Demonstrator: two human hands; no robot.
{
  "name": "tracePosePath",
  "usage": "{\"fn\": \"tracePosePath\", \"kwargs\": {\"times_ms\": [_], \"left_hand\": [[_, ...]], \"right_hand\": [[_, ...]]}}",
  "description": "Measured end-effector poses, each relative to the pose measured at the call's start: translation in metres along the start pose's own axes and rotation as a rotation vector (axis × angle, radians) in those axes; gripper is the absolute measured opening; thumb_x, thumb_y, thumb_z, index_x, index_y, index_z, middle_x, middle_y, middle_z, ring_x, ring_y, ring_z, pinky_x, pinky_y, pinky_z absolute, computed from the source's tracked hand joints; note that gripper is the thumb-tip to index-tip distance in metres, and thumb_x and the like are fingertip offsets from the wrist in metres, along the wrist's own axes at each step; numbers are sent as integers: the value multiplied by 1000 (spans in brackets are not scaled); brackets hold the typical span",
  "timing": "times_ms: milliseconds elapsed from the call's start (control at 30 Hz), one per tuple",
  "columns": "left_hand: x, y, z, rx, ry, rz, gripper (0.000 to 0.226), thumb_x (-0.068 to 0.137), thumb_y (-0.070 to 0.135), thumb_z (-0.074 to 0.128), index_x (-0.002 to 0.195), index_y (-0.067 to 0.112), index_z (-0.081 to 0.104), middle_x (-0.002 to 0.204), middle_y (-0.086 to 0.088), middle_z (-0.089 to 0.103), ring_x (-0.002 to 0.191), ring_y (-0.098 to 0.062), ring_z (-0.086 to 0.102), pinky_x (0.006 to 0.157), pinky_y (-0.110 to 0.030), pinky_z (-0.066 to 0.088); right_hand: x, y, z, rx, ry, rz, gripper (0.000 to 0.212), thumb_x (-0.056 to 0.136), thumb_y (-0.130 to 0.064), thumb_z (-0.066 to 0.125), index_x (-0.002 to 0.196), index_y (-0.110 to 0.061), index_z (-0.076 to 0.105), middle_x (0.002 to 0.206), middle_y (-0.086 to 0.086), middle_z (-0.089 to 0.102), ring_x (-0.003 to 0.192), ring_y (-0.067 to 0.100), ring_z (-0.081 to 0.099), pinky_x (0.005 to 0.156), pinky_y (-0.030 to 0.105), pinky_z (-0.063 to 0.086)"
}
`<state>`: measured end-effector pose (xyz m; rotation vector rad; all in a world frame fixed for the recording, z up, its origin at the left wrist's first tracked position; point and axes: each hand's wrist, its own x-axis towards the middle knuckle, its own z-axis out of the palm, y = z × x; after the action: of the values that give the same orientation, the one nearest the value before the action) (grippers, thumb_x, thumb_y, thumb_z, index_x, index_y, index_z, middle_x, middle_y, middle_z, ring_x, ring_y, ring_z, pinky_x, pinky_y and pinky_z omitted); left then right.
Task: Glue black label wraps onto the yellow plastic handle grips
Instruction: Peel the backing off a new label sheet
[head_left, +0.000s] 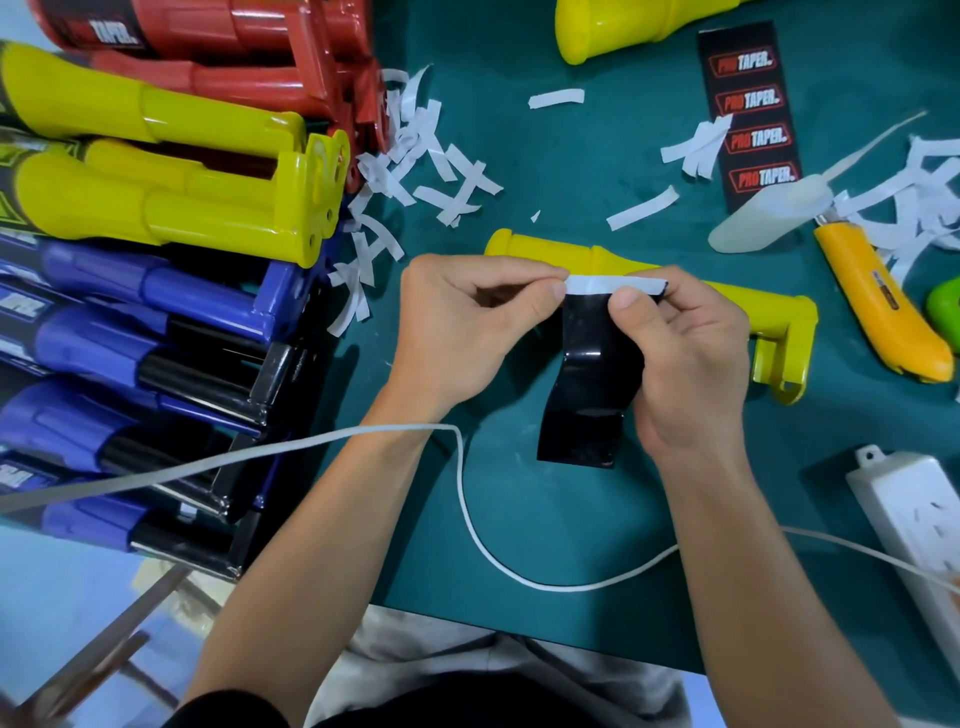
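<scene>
1. Head view: the step in hand appears to be peeling the white strip (613, 284) off the top edge of a black label (587, 384), ahead of sticking it on.
2. Left hand (467, 332): thumb and forefinger pinch the left end of the strip.
3. Right hand (685, 353): thumb and fingers pinch the label's top edge at the strip's right end. The label hangs curled toward the person, with its lower end near the mat (571, 519).
4. Task item: one bare yellow grip (540, 254) lies flat on the mat just behind the hands, with its bracket end to the right. The label does not appear to touch it.
5. Next move, as judged: pull the strip fully clear without creasing the label, then set the exposed edge square along the grip and roll the label around.
6. Risk, as judged: a skewed first contact would spiral the wrap.
7. Containers: none in view. All items lie loose:
   - white scraps (441, 171) scattered on the mat;
   - a stack (156, 208) of red, yellow and blue grips at left;
   - a printed sheet (750, 114) of labels at upper right;
   - a knife (878, 306) at right.
</scene>
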<state>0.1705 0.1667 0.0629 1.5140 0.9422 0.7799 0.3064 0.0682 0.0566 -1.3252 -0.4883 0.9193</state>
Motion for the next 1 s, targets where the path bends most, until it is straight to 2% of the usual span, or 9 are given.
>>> {"fn": "tracePosePath", "kwargs": {"times_ms": [100,233,367,500,700,800,867,933,1000], "left_hand": [[0,0,1,-3,-16,-21,23,85,8,77,101,25,79,78,17,77,71,-8,68,70,-24,56],[0,0,2,-29,-33,-85,14,83,13,79,88,26,82,73,7,77,66,-9,67,67,-26,56],[2,0,3,-61,-44,-135,17,78,11,82,79,28,78,67,9,75,61,-5,68,64,-21,55],[2,-2,2,-74,-60,-110,22,82,2,79,77,23,76,65,13,72,58,0,63,60,-15,48],[1,-2,4,-71,-19,-93,21,83,3,79,78,24,77,66,13,72,59,-2,61,61,-17,49],[0,-1,5,-91,-29,-105,20,85,6,80,90,26,78,71,10,76,63,-3,66,64,-19,53],[-1,1,6,-82,-42,-102,23,86,8,80,86,31,80,68,4,75,61,-8,64,62,-22,53],[0,1,6,-64,-25,-115,25,85,11,79,76,34,79,64,-2,72,56,-12,60,57,-24,51],[2,1,6,-49,16,-127,23,84,12,77,73,32,78,62,3,70,54,-11,58,55,-23,50]], "right_hand": [[-1,0,1,-52,18,-29,22,90,-15,68,86,-32,80,82,-7,76,73,12,67,68,26,55],[-2,2,0,-136,82,-89,23,92,-17,68,87,-36,79,78,-4,74,71,21,62,66,36,51],[-2,3,1,-216,57,-144,23,93,-16,68,89,-36,79,81,11,73,70,42,59,61,49,50],[-1,4,1,-233,48,-150,23,93,-17,68,88,-37,78,78,14,70,69,46,56,59,52,49],[0,7,-1,-192,33,-102,18,93,-18,68,90,-32,79,81,21,69,67,38,56,60,52,47],[0,4,-1,-115,34,-33,16,90,-20,69,88,-31,80,79,3,74,72,22,61,65,38,51],[0,4,-1,-96,3,6,15,90,-20,69,87,-31,80,81,-3,75,74,18,63,69,34,52],[1,4,-1,-101,-23,26,16,92,-18,68,90,-29,81,85,0,77,77,22,64,74,40,52],[2,5,-3,-101,-31,45,16,92,-17,67,93,-25,81,87,3,77,80,21,66,77,40,54]]}}
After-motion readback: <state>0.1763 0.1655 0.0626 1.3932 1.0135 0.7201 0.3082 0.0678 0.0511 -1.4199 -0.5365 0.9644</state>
